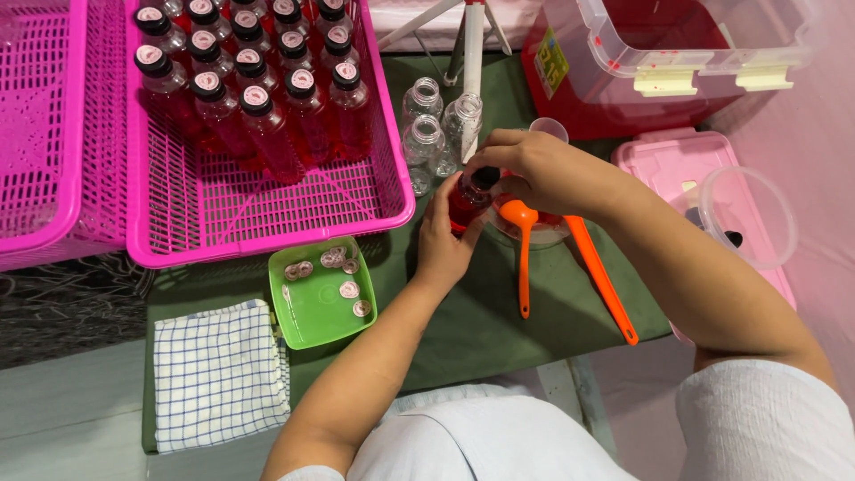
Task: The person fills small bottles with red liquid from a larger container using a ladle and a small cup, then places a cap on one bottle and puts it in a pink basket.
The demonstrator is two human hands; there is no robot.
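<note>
So both hands are on one small red bottle point(467, 198) sitting on the counter point(499, 312), just right of the big pink basket point(267, 223). Left hand point(443, 239) is wrapped around the bottle's side, and right hand point(525, 165) is pinching its black cap point(485, 176) from above. Packed inside the basket are capped red bottles point(258, 89). Just right of the basket stand empty clear bottles point(432, 129); below it sits a green tray point(321, 294) of seals. An orange ladle point(523, 249) lies right of the bottle.
</note>
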